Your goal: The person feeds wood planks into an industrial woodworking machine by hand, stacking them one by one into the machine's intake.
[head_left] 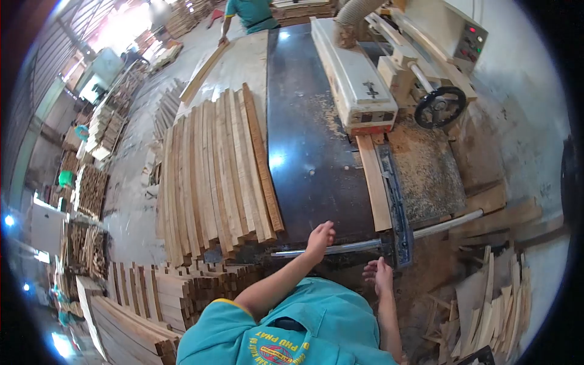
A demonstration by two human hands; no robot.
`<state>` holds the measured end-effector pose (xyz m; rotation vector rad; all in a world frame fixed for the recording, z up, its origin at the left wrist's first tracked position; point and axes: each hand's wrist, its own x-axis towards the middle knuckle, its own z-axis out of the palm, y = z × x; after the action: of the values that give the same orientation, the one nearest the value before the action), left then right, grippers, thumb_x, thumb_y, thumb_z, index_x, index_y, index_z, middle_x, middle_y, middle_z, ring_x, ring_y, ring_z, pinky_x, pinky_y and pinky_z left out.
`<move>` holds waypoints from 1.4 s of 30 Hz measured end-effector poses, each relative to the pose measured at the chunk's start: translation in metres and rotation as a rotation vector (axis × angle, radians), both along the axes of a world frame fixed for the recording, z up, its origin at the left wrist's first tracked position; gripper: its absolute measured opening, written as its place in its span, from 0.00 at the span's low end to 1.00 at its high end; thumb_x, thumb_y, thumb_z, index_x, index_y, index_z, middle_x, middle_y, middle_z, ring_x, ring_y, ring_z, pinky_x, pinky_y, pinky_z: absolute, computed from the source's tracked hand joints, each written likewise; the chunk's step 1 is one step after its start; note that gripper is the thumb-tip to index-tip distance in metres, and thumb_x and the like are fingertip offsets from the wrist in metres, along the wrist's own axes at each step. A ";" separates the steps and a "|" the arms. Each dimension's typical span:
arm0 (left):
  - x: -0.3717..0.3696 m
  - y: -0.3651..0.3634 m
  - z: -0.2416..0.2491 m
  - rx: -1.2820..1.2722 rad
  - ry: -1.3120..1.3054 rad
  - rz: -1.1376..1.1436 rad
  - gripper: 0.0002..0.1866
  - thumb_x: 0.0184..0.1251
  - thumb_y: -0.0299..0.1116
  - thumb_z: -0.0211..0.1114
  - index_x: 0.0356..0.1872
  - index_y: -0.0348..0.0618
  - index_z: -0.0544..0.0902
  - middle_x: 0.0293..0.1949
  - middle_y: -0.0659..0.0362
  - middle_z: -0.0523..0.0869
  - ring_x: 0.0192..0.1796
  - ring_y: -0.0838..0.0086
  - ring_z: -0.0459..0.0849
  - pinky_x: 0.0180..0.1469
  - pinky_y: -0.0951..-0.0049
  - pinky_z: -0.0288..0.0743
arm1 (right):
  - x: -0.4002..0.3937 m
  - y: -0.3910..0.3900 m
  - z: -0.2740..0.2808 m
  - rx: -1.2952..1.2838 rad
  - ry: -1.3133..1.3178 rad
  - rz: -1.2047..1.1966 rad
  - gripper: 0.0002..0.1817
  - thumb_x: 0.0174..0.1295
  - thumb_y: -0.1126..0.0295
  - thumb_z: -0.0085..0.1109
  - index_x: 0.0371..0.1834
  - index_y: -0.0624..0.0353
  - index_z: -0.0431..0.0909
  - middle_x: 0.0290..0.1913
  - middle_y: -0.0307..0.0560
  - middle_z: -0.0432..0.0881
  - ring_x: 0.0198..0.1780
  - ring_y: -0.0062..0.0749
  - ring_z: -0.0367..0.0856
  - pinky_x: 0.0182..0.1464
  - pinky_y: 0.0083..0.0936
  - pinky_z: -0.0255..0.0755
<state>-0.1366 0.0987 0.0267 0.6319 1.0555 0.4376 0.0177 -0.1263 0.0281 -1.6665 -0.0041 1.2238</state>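
My left hand (320,239) is above the front edge of the dark machine table (304,176), its fingers curled with nothing visible between them. My right hand (378,274) is just below the near end of a wooden strip, fingers apart and holding nothing. That strip (374,182) lies along a metal guide (394,201), its far end under the white machine housing (359,79). A row of long wooden strips (213,176) rests side by side left of the dark surface.
A co-worker (252,13) at the far end has a hand on a long board (204,72). Stacked wood (146,295) stands at lower left, offcuts (499,310) at lower right. A black handwheel (440,107) and a metal rail (450,224) are on the right.
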 end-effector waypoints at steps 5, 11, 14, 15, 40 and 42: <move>-0.068 -0.002 0.011 -0.295 -0.307 0.599 0.36 0.73 0.68 0.57 0.58 0.41 0.74 0.33 0.62 0.78 0.31 0.74 0.74 0.36 0.73 0.73 | -0.008 -0.034 -0.011 0.023 0.062 -0.005 0.31 0.80 0.40 0.38 0.46 0.58 0.80 0.35 0.45 0.87 0.31 0.31 0.87 0.27 0.26 0.80; -0.084 0.038 -0.003 -0.362 -0.461 0.859 0.40 0.65 0.77 0.56 0.43 0.42 0.77 0.31 0.61 0.77 0.31 0.74 0.73 0.34 0.73 0.74 | -0.018 -0.038 -0.010 0.009 0.086 0.126 0.32 0.80 0.40 0.38 0.47 0.59 0.80 0.36 0.46 0.87 0.32 0.32 0.88 0.29 0.27 0.81; -0.079 0.041 -0.006 -0.340 -0.354 0.868 0.36 0.70 0.73 0.54 0.40 0.42 0.77 0.31 0.62 0.77 0.30 0.74 0.73 0.34 0.73 0.74 | -0.023 -0.036 -0.006 0.014 0.075 0.152 0.31 0.80 0.41 0.39 0.48 0.60 0.80 0.36 0.47 0.88 0.32 0.34 0.88 0.31 0.29 0.82; -0.078 0.042 -0.005 -0.339 -0.359 0.870 0.36 0.70 0.73 0.54 0.40 0.42 0.77 0.31 0.62 0.77 0.30 0.74 0.73 0.34 0.73 0.74 | -0.024 -0.035 -0.006 0.025 0.070 0.156 0.31 0.80 0.41 0.39 0.49 0.60 0.80 0.36 0.47 0.88 0.32 0.34 0.88 0.31 0.29 0.82; -0.071 -0.060 -0.009 0.334 0.330 -0.629 0.40 0.71 0.70 0.58 0.52 0.34 0.87 0.40 0.56 0.88 0.41 0.64 0.86 0.47 0.66 0.80 | -0.027 0.032 -0.006 0.424 -0.064 0.409 0.09 0.74 0.74 0.57 0.53 0.63 0.79 0.49 0.47 0.86 0.44 0.29 0.87 0.49 0.28 0.83; -0.074 -0.059 -0.027 0.520 0.442 -0.786 0.40 0.72 0.69 0.58 0.54 0.34 0.87 0.41 0.55 0.89 0.43 0.63 0.85 0.47 0.65 0.80 | -0.015 0.012 -0.003 0.453 -0.110 0.323 0.11 0.72 0.76 0.59 0.55 0.64 0.78 0.50 0.49 0.86 0.46 0.30 0.86 0.52 0.29 0.82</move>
<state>-0.2107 0.0396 -0.0002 1.5834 1.0084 -0.1434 0.0028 -0.1142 0.0253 -1.3596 -0.5961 1.2506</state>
